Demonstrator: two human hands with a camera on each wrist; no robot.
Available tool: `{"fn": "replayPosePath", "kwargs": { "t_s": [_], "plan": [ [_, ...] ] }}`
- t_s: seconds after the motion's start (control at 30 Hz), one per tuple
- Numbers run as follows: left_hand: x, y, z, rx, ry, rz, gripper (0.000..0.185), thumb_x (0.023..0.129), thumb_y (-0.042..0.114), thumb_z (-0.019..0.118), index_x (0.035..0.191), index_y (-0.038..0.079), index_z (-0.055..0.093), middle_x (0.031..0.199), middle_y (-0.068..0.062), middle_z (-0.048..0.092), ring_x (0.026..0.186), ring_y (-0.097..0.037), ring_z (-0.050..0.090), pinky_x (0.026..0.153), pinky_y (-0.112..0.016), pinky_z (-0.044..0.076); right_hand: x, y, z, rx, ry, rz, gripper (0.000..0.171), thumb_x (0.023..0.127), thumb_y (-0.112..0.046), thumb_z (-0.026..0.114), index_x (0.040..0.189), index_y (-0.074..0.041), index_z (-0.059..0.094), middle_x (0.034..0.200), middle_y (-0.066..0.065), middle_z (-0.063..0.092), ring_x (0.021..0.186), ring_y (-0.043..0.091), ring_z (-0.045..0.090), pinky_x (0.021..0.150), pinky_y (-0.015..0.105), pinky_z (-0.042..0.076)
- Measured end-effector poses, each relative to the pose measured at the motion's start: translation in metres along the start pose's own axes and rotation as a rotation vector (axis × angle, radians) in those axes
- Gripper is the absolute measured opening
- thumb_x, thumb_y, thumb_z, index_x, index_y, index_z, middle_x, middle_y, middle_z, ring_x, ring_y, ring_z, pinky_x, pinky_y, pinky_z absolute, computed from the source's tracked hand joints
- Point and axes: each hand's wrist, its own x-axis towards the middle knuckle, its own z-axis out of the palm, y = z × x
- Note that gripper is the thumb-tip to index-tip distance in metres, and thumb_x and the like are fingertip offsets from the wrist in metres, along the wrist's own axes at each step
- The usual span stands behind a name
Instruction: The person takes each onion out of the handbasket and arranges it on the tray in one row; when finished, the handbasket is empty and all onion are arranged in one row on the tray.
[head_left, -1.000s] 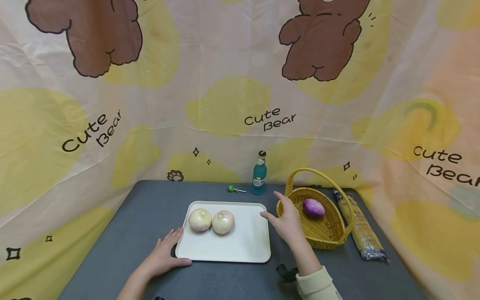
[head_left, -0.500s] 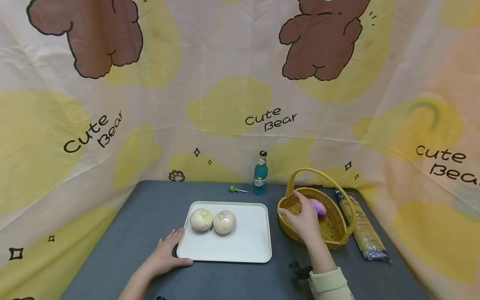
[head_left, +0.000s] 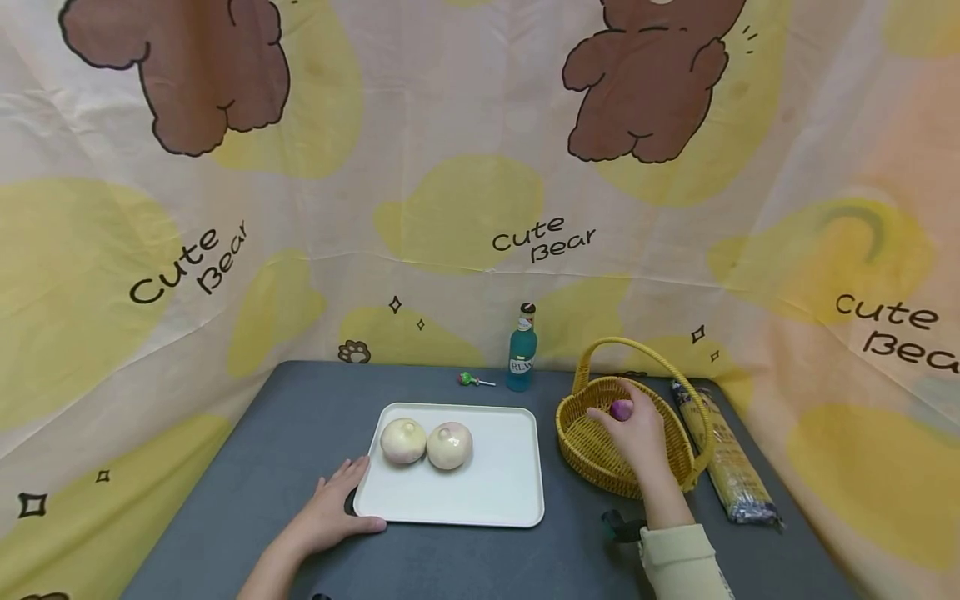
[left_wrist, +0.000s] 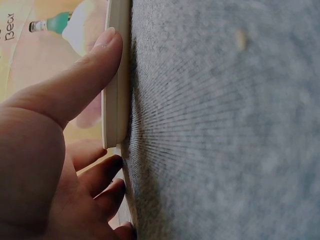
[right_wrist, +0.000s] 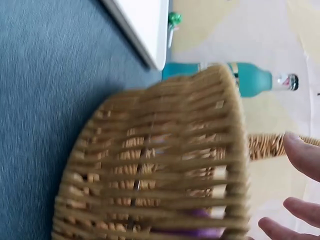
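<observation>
My left hand [head_left: 328,515] touches the near left corner of a white tray [head_left: 498,467], thumb on its front edge and fingers along its left side. In the left wrist view the thumb lies against the tray rim [left_wrist: 114,100]. Two pale onions [head_left: 402,441] sit side by side on the tray's left half. My right hand [head_left: 643,433] is over a yellow wicker basket [head_left: 592,454], thumb and fingers spread. A purple onion [head_left: 621,409] shows between them, partly hidden by the hand. In the right wrist view the onion [right_wrist: 200,227] is lower, behind the basket's weave.
A blue-green bottle [head_left: 521,358] stands at the back of the dark table [head_left: 315,417], with a lollipop [head_left: 474,379] lying left of it. Right of the basket lies a long yellow packet [head_left: 731,462]. The basket's tall handle [head_left: 660,357] arches above it. A printed cloth hangs behind.
My right hand has moved right, from the gap beside the basket to over the purple onion inside it. The left hand and the tray have stayed in place.
</observation>
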Motion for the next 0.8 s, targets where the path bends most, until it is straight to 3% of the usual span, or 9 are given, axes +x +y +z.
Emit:
{"fn": "replayPosePath", "kwargs": {
  "t_s": [0.1,0.37,0.6,0.8],
  "plan": [
    [0.0,0.0,0.0,-0.004,-0.001,-0.002,0.115,0.071,0.052,0.087,0.156,-0.002,0.031,0.161,-0.024,0.032,0.151,-0.05,0.016,0.115,-0.076,0.002,0.006,0.007,-0.003,0.018,0.002,0.008,0.084,0.089,-0.041,0.077,0.154,-0.005,0.038,0.133,0.029,0.06,0.122,0.044,0.06,0.103,0.058,0.048],
    [0.002,-0.001,0.0,-0.001,-0.004,0.0,0.116,0.071,0.053,0.087,0.156,-0.002,0.031,0.162,-0.024,0.031,0.151,-0.05,0.016,0.115,-0.076,0.002,0.021,0.024,-0.004,0.001,-0.001,0.069,0.081,0.089,-0.034,0.078,0.154,-0.006,0.039,0.153,0.027,0.043,0.133,0.05,0.049,0.108,0.061,0.042],
    [0.002,0.002,-0.001,0.001,0.001,0.008,0.116,0.071,0.052,0.087,0.156,-0.004,0.031,0.161,-0.026,0.031,0.151,-0.051,0.016,0.114,-0.076,0.003,0.029,0.033,-0.004,-0.052,-0.037,0.106,0.08,0.09,-0.029,0.077,0.153,0.001,0.037,0.153,0.031,0.039,0.139,0.052,0.037,0.113,0.065,0.034],
    [0.0,0.002,-0.001,0.0,0.0,0.01,0.116,0.071,0.052,0.088,0.156,-0.004,0.031,0.161,-0.026,0.031,0.151,-0.051,0.016,0.114,-0.076,0.003,0.03,0.039,-0.002,-0.119,-0.085,0.145,0.075,0.09,-0.024,0.075,0.149,0.006,0.039,0.147,0.036,0.042,0.132,0.055,0.043,0.108,0.065,0.039]
  ]
}}
